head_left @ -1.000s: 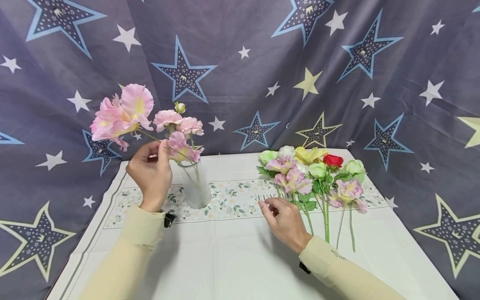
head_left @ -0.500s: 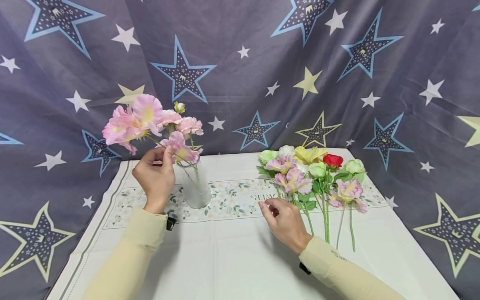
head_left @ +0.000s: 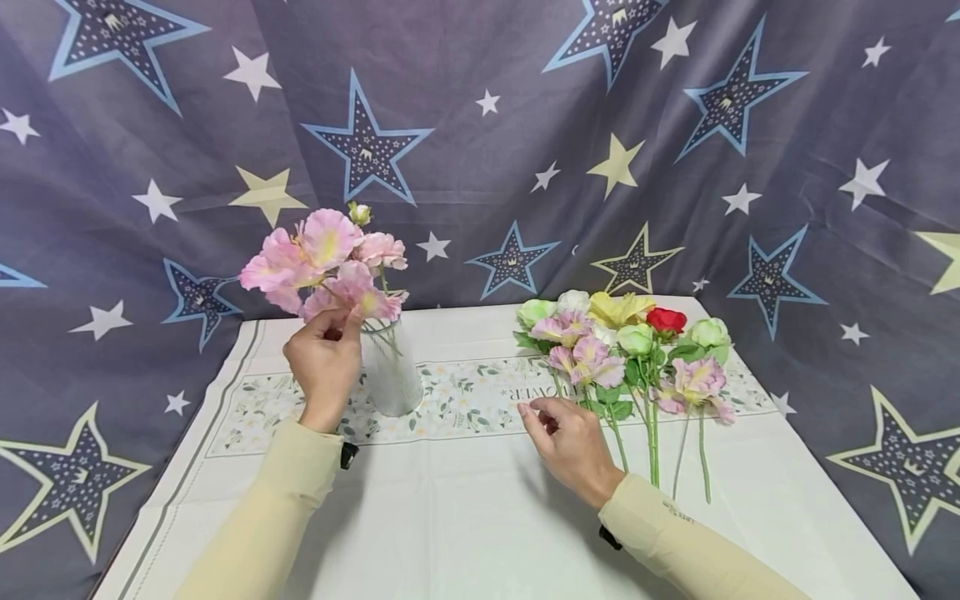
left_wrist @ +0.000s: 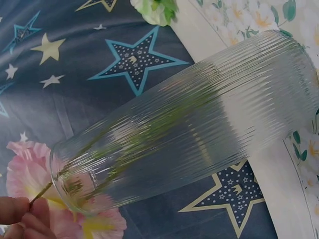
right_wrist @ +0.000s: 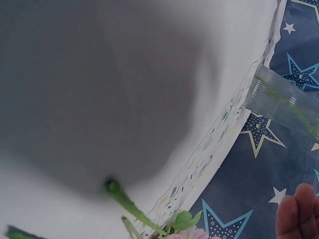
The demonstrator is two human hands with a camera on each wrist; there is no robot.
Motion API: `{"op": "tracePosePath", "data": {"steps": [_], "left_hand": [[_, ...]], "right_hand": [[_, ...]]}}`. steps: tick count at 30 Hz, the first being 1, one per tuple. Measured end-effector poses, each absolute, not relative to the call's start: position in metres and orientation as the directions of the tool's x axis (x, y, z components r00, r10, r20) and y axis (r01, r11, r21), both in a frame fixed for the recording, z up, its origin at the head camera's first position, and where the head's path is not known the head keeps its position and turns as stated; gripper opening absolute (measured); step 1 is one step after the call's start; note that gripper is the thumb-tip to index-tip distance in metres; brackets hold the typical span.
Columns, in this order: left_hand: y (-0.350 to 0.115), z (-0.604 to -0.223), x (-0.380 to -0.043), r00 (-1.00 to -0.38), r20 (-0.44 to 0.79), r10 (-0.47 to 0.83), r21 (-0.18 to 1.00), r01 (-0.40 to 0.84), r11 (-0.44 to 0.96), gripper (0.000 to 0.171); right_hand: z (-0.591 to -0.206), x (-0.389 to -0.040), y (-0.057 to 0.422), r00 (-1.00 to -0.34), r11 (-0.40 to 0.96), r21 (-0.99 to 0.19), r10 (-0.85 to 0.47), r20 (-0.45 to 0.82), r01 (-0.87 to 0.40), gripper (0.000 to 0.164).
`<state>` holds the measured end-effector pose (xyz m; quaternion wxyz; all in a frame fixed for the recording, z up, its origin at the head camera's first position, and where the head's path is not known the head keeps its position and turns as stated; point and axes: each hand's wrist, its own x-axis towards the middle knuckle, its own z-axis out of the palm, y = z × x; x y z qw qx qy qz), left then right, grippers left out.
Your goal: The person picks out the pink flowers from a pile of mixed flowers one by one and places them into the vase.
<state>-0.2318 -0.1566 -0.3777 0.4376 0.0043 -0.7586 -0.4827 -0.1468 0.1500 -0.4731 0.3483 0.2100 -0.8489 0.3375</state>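
My left hand [head_left: 326, 358] pinches the thin stem [left_wrist: 41, 193] of a large pink artificial flower [head_left: 281, 265] between thumb and fingertips. The stem passes over the rim into a ribbed clear glass vase [head_left: 393, 379], as the left wrist view shows. The flower head leans left of the vase. Paler pink blooms [head_left: 380, 248] and a small bud [head_left: 360, 214] stand in the vase, their stems blurred behind the ribbed glass [left_wrist: 199, 114]. My right hand [head_left: 573, 450] hovers over the table with loosely curled fingers, holding nothing, beside the loose flowers.
At the right lies a bunch of artificial flowers: a red one [head_left: 666, 322], a yellow one [head_left: 621, 310], green-white ones [head_left: 708, 333] and pink ones [head_left: 693, 382]. Their stems point toward the front. A floral-printed band [head_left: 465, 408] crosses the white cloth [head_left: 450, 517]. A star-patterned curtain [head_left: 480, 167] encloses the table.
My left hand has moved right and slightly down toward the vase, bringing the large pink flower in front of the paler blooms. The right hand has stayed still.
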Motion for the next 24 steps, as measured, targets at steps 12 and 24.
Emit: {"op": "tracePosePath", "data": {"steps": [12, 24], "left_hand": [[-0.155, -0.386, -0.231, -0.701, 0.565, -0.435, 0.765, 0.246, 0.595, 0.025], [-0.156, -0.392, -0.226, -0.727, 0.526, -0.441, 0.757, 0.163, 0.633, 0.022]], "right_hand": [[-0.475, -0.148, 0.149, -0.647, 0.679, -0.411, -0.123, 0.753, -0.608, 0.007], [-0.473, -0.147, 0.150, -0.665, 0.684, -0.420, -0.126, 0.737, -0.596, 0.015]]}}
